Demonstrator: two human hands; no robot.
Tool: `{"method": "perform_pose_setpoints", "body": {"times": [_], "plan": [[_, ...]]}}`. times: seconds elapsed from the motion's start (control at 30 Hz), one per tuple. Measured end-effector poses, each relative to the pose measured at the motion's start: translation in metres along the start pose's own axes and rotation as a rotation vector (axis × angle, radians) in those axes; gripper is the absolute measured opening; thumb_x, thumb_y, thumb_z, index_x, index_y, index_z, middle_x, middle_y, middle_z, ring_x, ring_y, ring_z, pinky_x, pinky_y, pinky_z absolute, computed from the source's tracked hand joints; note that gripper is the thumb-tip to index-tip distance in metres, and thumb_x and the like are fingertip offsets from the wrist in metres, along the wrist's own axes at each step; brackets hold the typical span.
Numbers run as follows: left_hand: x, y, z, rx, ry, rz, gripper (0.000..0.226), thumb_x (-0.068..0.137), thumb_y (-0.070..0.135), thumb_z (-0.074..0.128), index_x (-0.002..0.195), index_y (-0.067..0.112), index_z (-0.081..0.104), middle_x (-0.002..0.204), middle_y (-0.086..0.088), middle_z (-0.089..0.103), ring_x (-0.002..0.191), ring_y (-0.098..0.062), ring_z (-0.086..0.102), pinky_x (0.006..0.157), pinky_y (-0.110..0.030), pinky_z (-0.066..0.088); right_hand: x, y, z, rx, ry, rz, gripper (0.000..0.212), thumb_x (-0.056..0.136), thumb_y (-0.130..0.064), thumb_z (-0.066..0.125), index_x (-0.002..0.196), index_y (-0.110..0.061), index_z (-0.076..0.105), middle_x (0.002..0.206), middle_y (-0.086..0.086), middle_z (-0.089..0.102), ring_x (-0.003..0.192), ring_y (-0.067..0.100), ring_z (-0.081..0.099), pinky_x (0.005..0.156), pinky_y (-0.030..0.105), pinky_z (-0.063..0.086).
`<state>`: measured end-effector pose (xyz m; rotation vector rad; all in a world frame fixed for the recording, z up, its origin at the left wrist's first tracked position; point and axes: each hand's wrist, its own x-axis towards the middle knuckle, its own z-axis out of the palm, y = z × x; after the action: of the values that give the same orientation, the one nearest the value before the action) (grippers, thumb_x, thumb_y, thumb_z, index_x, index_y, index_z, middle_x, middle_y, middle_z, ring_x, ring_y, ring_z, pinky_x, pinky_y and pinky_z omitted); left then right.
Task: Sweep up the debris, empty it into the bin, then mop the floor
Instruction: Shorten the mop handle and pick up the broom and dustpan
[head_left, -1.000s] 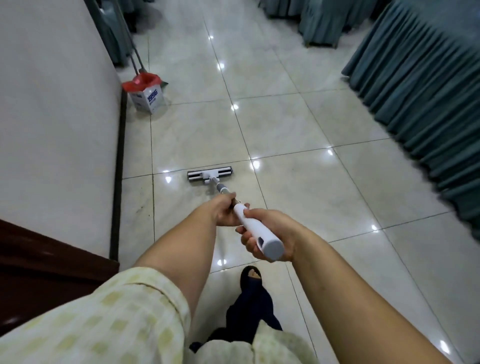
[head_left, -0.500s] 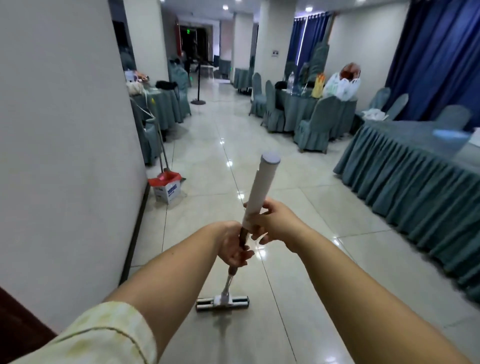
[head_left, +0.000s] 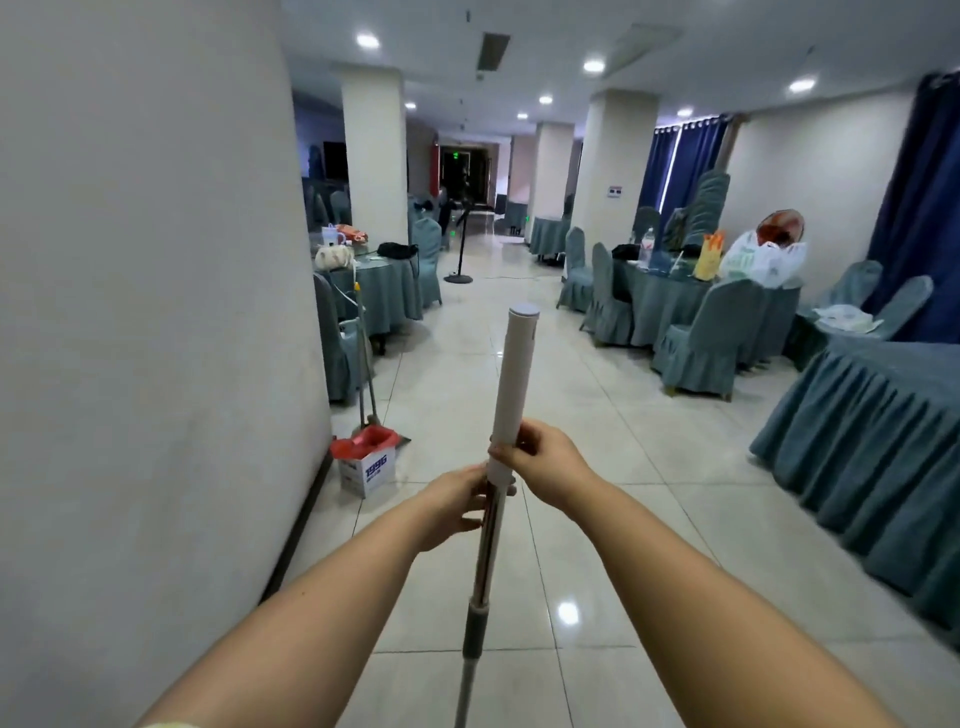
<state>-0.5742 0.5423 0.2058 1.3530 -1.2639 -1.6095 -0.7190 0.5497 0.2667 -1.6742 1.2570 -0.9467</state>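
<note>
I hold a mop upright in front of me by its handle (head_left: 511, 384), a white grip on top of a metal shaft. My right hand (head_left: 545, 460) grips the bottom of the white grip. Just below it, my left hand (head_left: 457, 499) is closed around the metal shaft. The mop head is out of view below the frame. A cardboard box bin (head_left: 366, 462) with a red liner stands by the left wall. Behind it a broom and dustpan (head_left: 369, 400) lean against a chair.
A white wall (head_left: 156, 338) runs along my left. Tables and chairs in grey-green covers (head_left: 696, 332) fill the right side, and a long skirted table (head_left: 872, 447) is close on the right. A tiled aisle (head_left: 566, 519) leads ahead between them to a floor stand (head_left: 458, 260).
My view has lifted from the floor to the room. The mop handle went from sloping down towards the floor to upright, and the mop head has dropped out of view.
</note>
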Motion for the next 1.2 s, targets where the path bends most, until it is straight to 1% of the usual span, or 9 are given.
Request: {"method": "perform_pose_setpoints", "body": {"times": [0.13, 0.3, 0.43, 0.63, 0.77, 0.9, 0.97, 1.03, 1.2], "plan": [[0.051, 0.007, -0.016, -0.152, -0.047, 0.088, 0.047, 0.1, 0.051, 0.035, 0.128, 0.021, 0.058, 0.122, 0.001, 0.065, 0.12, -0.012, 0.054, 0.106, -0.036, 0.039, 0.075, 0.009, -0.014, -0.018, -0.042, -0.026, 0.014, 0.089, -0.02, 0.069, 0.101, -0.017, 0.063, 0.095, 0.0, 0.069, 0.089, 0.017, 0.067, 0.066, 0.019, 0.05], [0.11, 0.01, -0.036, -0.089, 0.055, 0.193, 0.024, 0.098, 0.041, 0.047, 0.119, 0.033, 0.056, 0.12, 0.003, 0.064, 0.119, -0.018, 0.053, 0.106, -0.04, 0.041, 0.152, 0.023, -0.008, 0.027, -0.072, -0.024, 0.01, 0.089, -0.018, 0.067, 0.098, -0.013, 0.064, 0.091, 0.004, 0.07, 0.082, 0.019, 0.067, 0.069, 0.03, 0.057], [0.155, 0.018, -0.055, -0.045, 0.128, 0.222, 0.016, 0.1, 0.032, 0.046, 0.11, 0.028, 0.058, 0.103, -0.004, 0.067, 0.098, -0.023, 0.062, 0.089, -0.036, 0.051, 0.2, 0.034, 0.004, 0.112, -0.027, -0.012, 0.008, 0.092, -0.018, 0.064, 0.098, -0.014, 0.06, 0.091, 0.007, 0.071, 0.085, 0.021, 0.069, 0.064, 0.029, 0.053], [0.193, 0.042, -0.092, 0.032, 0.217, 0.329, 0.019, 0.102, 0.024, 0.042, 0.116, 0.016, 0.052, 0.09, -0.01, 0.061, 0.082, -0.02, 0.062, 0.071, -0.023, 0.054, 0.256, 0.021, 0.042, 0.225, 0.138, -0.044, 0.015, 0.094, -0.017, 0.058, 0.104, -0.027, 0.052, 0.092, 0.006, 0.069, 0.089, 0.024, 0.069, 0.083, 0.043, 0.058], [0.195, 0.069, -0.135, 0.053, 0.305, 0.398, 0.022, 0.099, 0.031, 0.047, 0.117, 0.02, 0.053, 0.086, -0.01, 0.067, 0.085, -0.026, 0.068, 0.076, -0.033, 0.058, 0.291, -0.018, 0.052, 0.324, 0.003, -0.146, 0.017, 0.097, -0.013, 0.055, 0.111, -0.023, 0.054, 0.093, 0.014, 0.067, 0.09, 0.029, 0.068, 0.078, 0.037, 0.06], [0.184, 0.095, -0.175, 0.033, 0.409, 0.458, 0.023, 0.097, 0.029, 0.052, 0.118, 0.02, 0.055, 0.089, -0.013, 0.069, 0.082, -0.025, 0.069, 0.071, -0.035, 0.058, 0.322, -0.056, 0.066, 0.42, -0.212, -0.206, 0.027, 0.098, -0.008, 0.052, 0.124, -0.013, 0.051, 0.094, 0.016, 0.065, 0.084, 0.027, 0.067, 0.072, 0.031, 0.061], [0.176, 0.101, -0.193, -0.011, 0.47, 0.467, 0.017, 0.097, 0.022, 0.052, 0.114, 0.019, 0.056, 0.078, -0.006, 0.068, 0.071, -0.018, 0.068, 0.062, -0.03, 0.056, 0.336, -0.069, 0.078, 0.475, -0.337, -0.228, 0.028, 0.098, -0.005, 0.051, 0.125, -0.01, 0.05, 0.087, 0.014, 0.064, 0.078, 0.024, 0.066, 0.068, 0.027, 0.06], [0.167, 0.103, -0.208, -0.02, 0.557, 0.458, 0.022, 0.096, 0.022, 0.055, 0.117, 0.015, 0.057, 0.077, -0.004, 0.067, 0.067, -0.015, 0.067, 0.058, -0.028, 0.052, 0.348, -0.077, 0.094, 0.499, -0.446, -0.248, 0.025, 0.097, -0.005, 0.052, 0.12, -0.013, 0.053, 0.086, 0.012, 0.066, 0.08, 0.025, 0.068, 0.072, 0.033, 0.06], [0.134, 0.097, -0.24, -0.116, 0.722, 0.364, 0.02, 0.091, 0.023, 0.061, 0.107, 0.011, 0.064, 0.092, -0.021, 0.068, 0.082, -0.035, 0.067, 0.067, -0.039, 0.057, 0.367, -0.098, 0.131, 0.518, -0.734, -0.259, 0.029, 0.094, -0.002, 0.056, 0.122, -0.004, 0.051, 0.092, 0.01, 0.07, 0.084, 0.026, 0.069, 0.081, 0.041, 0.059]]}}
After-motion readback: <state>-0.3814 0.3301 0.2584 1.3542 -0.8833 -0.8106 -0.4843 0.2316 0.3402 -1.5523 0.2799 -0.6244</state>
